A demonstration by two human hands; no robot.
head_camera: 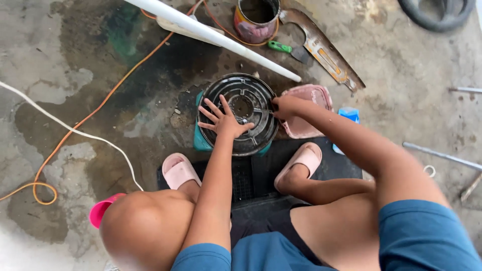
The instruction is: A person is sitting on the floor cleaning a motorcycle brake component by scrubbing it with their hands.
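1. Head view: a round dark metal cover (244, 113), ribbed and grimy, is seen lying flat on a teal block (201, 140) on the wet concrete floor (60, 60), just ahead of the person's pink sandals (178, 169).
2. The left hand (223, 119) is laid flat on the cover's left part, fingers spread, pressing rather than grasping.
3. The right hand (285, 106) is closed at the cover's right rim; whatever small item may be pinched there is hidden, so its hold cannot be told beyond the clenched fingers.
4. Progress, as judged: the cover appears steadied and worked at its edge. Dirt is visible across the ribs, so cleaning or loosening looks far from finished; no part is seen detached.
5. Just right of the cover a pink tray (309, 111) is set, with a blue container (349, 114) beside it.
6. Behind, a white pipe (216, 36) crosses diagonally; a rusty tin can (256, 20), a green-handled tool (287, 49) and a long rusted metal guard (324, 52) are lying near.
7. An orange cable (95, 113) and a white cord (65, 125) are trailed across the floor at left.
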